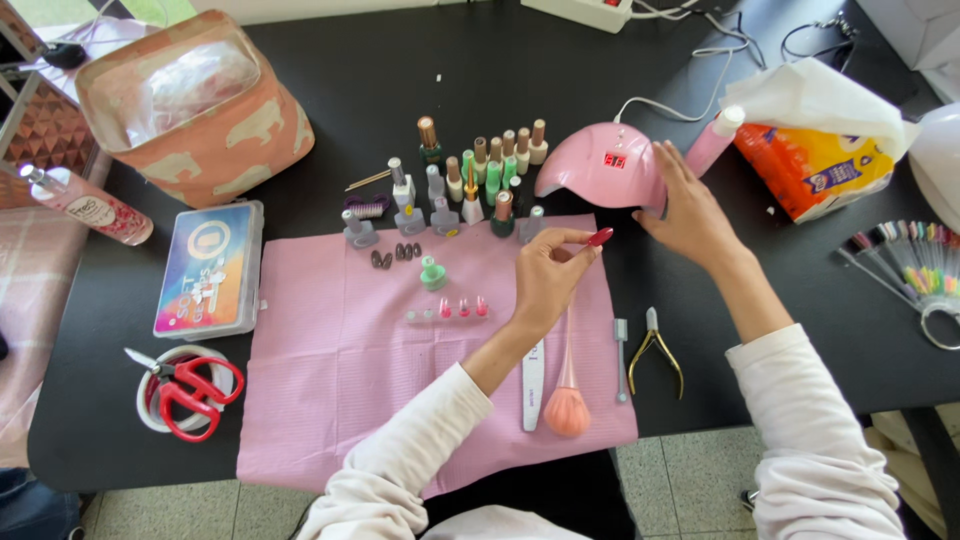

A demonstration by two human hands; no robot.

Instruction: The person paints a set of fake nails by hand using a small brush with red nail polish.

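Note:
My left hand (545,275) pinches a thin stick tipped with a glossy red false nail (600,237), held just in front of the pink nail lamp (603,165). My right hand (690,215) rests against the lamp's right side with its fingers spread. The lamp's small red display is lit. On the pink mat (340,380) lie a row of pink false nails on a strip (447,311), a green polish bottle (432,273) and several dark false nails (393,255).
Several polish bottles (480,165) stand behind the mat. A nail file (533,385), a peach dust brush (567,405), a metal pusher (621,355) and cuticle nippers (655,350) lie at the mat's right. Red scissors (190,390), a nail-tip box (208,268), a pink bag (195,105), a tissue pack (815,150) and a colour swatch ring (915,265) sit around.

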